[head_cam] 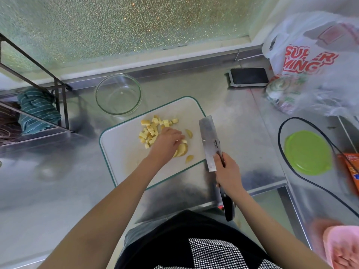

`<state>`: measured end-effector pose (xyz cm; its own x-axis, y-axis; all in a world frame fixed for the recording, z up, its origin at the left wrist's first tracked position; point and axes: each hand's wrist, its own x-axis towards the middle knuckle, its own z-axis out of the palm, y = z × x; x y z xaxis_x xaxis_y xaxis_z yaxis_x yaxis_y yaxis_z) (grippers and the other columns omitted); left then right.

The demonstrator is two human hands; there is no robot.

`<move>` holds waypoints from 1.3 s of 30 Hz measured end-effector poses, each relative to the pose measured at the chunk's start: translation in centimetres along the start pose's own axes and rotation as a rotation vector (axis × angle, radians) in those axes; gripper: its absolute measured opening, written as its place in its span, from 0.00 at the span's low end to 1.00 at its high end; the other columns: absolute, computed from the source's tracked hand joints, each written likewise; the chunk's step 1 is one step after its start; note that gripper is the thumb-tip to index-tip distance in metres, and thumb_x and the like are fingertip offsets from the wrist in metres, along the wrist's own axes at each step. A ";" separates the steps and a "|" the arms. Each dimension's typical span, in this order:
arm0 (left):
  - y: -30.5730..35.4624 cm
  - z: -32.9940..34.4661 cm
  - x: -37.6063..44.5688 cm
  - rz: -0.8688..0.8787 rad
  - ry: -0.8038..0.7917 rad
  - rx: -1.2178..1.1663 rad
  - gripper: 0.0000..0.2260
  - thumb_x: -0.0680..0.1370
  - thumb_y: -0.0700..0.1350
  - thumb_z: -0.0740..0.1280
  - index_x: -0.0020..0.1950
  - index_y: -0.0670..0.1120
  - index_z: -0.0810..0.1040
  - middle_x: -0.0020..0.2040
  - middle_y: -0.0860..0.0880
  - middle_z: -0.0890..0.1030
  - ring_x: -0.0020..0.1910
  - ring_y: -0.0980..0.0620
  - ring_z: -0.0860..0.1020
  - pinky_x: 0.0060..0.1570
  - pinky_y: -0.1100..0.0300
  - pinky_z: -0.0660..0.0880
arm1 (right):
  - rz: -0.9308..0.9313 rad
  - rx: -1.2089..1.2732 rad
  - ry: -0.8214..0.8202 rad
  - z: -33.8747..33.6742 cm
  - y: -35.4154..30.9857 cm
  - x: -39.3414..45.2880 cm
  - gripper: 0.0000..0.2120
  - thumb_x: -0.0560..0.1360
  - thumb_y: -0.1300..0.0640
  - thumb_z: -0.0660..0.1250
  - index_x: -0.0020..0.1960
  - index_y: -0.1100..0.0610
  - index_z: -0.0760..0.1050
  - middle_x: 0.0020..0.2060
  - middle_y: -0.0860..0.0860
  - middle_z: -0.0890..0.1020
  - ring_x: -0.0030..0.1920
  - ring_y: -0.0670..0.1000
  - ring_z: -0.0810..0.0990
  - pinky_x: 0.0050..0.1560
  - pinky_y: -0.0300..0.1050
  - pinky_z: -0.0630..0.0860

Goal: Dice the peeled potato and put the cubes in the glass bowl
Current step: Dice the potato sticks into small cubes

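Note:
A white cutting board (124, 150) with a green rim lies on the steel counter. On it sits a pile of yellow potato cubes (153, 129), with several uncut potato slices (182, 149) nearer to me. My left hand (167, 142) rests palm down over the slices, fingertips touching them. My right hand (226, 171) grips the dark handle of a cleaver (208, 138), whose blade hangs over the board's right edge, clear of the potato. The glass bowl (118, 94) stands just beyond the board's far left corner, with one tiny bit inside.
A phone (249, 76) lies at the back right beside plastic bags (310, 61). On the right are a green lid (308, 152), a black cable (281, 144) and an orange packet (351, 167). A metal rack with a striped cloth (37, 109) stands at the left.

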<state>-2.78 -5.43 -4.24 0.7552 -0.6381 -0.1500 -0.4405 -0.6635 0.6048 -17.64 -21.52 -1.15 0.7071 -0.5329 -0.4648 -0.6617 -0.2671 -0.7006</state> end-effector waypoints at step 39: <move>-0.3 -0.6 -0.1 -0.156 0.155 -0.081 0.13 0.73 0.41 0.68 0.58 0.43 0.76 0.56 0.43 0.76 0.57 0.44 0.73 0.54 0.55 0.71 | -0.048 0.035 0.002 0.4 -1.0 0.8 0.16 0.80 0.50 0.58 0.35 0.53 0.64 0.29 0.53 0.72 0.27 0.53 0.70 0.26 0.44 0.70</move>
<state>-2.41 -4.90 -3.91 0.8793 -0.4587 -0.1281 -0.2771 -0.7116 0.6457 -16.33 -21.38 -1.00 0.7373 -0.5219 -0.4290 -0.6180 -0.2643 -0.7404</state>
